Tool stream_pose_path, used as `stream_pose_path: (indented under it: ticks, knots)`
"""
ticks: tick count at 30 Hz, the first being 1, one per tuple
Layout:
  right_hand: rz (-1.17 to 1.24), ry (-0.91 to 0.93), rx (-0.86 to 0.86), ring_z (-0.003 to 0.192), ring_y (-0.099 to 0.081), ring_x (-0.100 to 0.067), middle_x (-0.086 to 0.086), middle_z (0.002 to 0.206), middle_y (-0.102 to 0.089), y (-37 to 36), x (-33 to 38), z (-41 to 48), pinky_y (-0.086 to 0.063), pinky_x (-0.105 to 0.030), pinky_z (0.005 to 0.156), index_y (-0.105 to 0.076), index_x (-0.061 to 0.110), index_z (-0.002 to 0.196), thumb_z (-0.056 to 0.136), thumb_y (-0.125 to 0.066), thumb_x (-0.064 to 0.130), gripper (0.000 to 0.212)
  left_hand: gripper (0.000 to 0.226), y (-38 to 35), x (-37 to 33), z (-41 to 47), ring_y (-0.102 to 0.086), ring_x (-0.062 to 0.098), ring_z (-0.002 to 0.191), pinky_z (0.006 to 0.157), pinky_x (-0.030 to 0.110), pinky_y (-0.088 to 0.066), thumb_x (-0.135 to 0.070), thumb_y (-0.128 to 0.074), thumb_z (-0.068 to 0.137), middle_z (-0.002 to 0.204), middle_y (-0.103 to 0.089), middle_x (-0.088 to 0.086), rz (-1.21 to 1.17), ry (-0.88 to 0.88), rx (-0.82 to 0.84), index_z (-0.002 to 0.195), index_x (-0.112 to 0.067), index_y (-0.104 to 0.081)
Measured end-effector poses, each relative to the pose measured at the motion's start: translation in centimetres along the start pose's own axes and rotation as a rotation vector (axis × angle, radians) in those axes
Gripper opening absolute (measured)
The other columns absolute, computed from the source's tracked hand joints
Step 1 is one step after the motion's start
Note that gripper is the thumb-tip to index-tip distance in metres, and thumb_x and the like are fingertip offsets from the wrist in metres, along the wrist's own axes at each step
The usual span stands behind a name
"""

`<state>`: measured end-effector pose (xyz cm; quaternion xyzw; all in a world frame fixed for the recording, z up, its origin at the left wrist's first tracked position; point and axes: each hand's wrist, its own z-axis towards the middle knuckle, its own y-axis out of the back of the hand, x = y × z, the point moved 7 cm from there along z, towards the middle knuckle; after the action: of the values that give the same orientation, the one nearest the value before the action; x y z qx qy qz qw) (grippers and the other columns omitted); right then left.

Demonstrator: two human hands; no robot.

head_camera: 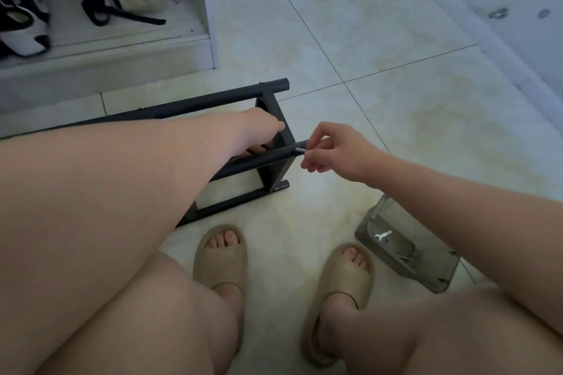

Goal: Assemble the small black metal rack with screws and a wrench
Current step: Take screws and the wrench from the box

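Observation:
The small black metal rack [195,103] lies on the tiled floor in front of me, its end frame [275,119] facing right. My left hand [259,131] reaches over the end frame and grips it, fingers curled behind the upright. My right hand [338,152] pinches a small silvery wrench [300,151] set against the right end of the middle tube [262,161]. A second small silver wrench [382,235] lies in a clear plastic tray [432,277] on the floor at the right.
My two feet in beige slippers [221,259] stand just in front of the rack. A low white cabinet shelf [106,52] with shoes and bags is at the back left. A white wall baseboard [499,49] runs along the right.

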<state>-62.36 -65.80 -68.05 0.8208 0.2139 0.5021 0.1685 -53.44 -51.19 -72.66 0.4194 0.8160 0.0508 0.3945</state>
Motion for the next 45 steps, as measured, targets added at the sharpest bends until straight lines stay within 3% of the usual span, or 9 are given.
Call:
stream_pose_path:
  ticks: [3, 6, 8, 13, 18, 29, 33, 41, 45]
  knots:
    - [0.010, 0.009, 0.016, 0.077, -0.069, -0.022, -0.017, 0.089, -0.076, -0.7, -0.2, 0.4, -0.058, -0.040, 0.081, -0.056, 0.007, 0.089, 0.092, -0.067, -0.001, 0.013, 0.036, -1.1, 0.9, 0.7, -0.069, 0.023, 0.092, 0.087, 0.038, -0.053, -0.042, -0.052, 0.101, 0.108, -0.075, 0.008, 0.056, 0.009, 0.102, 0.111, -0.013, -0.069]
    - [0.001, 0.021, 0.011, 0.077, -0.069, -0.025, -0.018, 0.088, -0.076, -0.9, -0.3, 0.9, -0.058, -0.042, 0.081, -0.056, 0.009, 0.087, 0.092, -0.068, 0.000, 0.016, 0.033, -1.9, 1.0, 0.8, -0.075, 0.021, 0.079, 0.048, 0.019, -0.049, -0.039, -0.051, 0.103, 0.095, -0.078, -0.001, 0.044, -0.024, 0.168, 0.106, -0.014, -0.072]
    - [-0.004, 0.026, -0.005, 0.075, -0.068, -0.024, -0.017, 0.086, -0.076, -0.8, -0.3, 1.1, -0.058, -0.043, 0.080, -0.056, 0.011, 0.084, 0.092, -0.068, 0.000, 0.018, 0.033, -1.9, 0.9, 0.7, -0.075, 0.018, 0.071, 0.041, 0.014, -0.043, -0.041, -0.052, 0.102, 0.092, -0.077, -0.004, 0.041, -0.036, 0.159, 0.104, -0.015, -0.072]
    - [-0.075, 0.033, -0.016, 0.066, -0.067, -0.015, -0.007, 0.077, -0.077, -0.6, -0.6, 1.2, -0.056, -0.045, 0.075, -0.055, 0.014, 0.080, 0.091, -0.070, 0.003, 0.021, 0.037, -2.2, 0.8, 0.8, -0.069, 0.012, 0.055, 0.048, 0.018, -0.046, -0.044, -0.049, 0.102, 0.090, -0.076, -0.005, 0.056, -0.058, 0.156, 0.106, -0.015, -0.071]
    - [-0.156, 0.034, -0.020, 0.059, -0.065, -0.003, 0.003, 0.072, -0.075, -0.6, -1.0, 0.9, -0.049, -0.030, 0.059, -0.056, 0.015, 0.079, 0.091, -0.071, 0.008, 0.020, 0.033, -2.4, 0.7, 1.0, -0.068, 0.011, 0.052, 0.060, 0.024, -0.051, -0.039, -0.049, 0.102, 0.084, -0.077, -0.008, 0.069, -0.048, 0.154, 0.101, -0.015, -0.071]
    - [-0.119, 0.073, -0.045, 0.066, -0.068, -0.010, 0.001, 0.074, -0.076, -0.3, -0.9, 0.8, -0.058, -0.051, 0.082, -0.057, 0.016, 0.077, 0.089, -0.072, 0.007, 0.021, 0.030, -2.2, 0.4, 0.6, -0.068, 0.016, 0.064, 0.065, 0.027, -0.049, -0.033, -0.044, 0.107, 0.081, -0.068, 0.004, 0.123, -0.037, 0.127, 0.088, -0.015, -0.059]
    - [-0.104, 0.073, -0.016, 0.066, -0.068, -0.011, -0.002, 0.075, -0.076, -0.6, -0.9, 0.7, -0.057, -0.051, 0.081, -0.057, 0.013, 0.078, 0.089, -0.072, 0.005, 0.021, 0.029, -2.1, 0.4, 0.4, -0.066, 0.010, 0.049, 0.055, 0.026, -0.044, -0.034, -0.046, 0.106, 0.074, -0.068, 0.003, 0.120, -0.023, 0.108, 0.093, -0.014, -0.061]
    - [-0.104, 0.073, -0.013, 0.065, -0.068, -0.010, 0.001, 0.071, -0.075, -1.0, -0.7, 0.9, -0.058, -0.051, 0.081, -0.057, 0.013, 0.078, 0.089, -0.073, 0.005, 0.021, 0.030, -2.0, 0.2, 0.1, -0.064, 0.010, 0.048, 0.051, 0.025, -0.042, -0.037, -0.047, 0.106, 0.069, -0.067, 0.001, 0.138, -0.031, 0.087, 0.090, -0.015, -0.059]
    - [-0.139, 0.074, -0.021, 0.066, -0.069, -0.009, 0.001, 0.073, -0.076, -1.1, -0.8, 0.9, -0.059, -0.050, 0.082, -0.057, 0.014, 0.078, 0.089, -0.072, 0.005, 0.020, 0.031, -1.7, 0.5, 0.2, -0.062, 0.008, 0.039, 0.051, 0.025, -0.040, -0.042, -0.051, 0.103, 0.050, -0.066, -0.002, 0.100, -0.001, 0.061, 0.102, -0.013, -0.063]
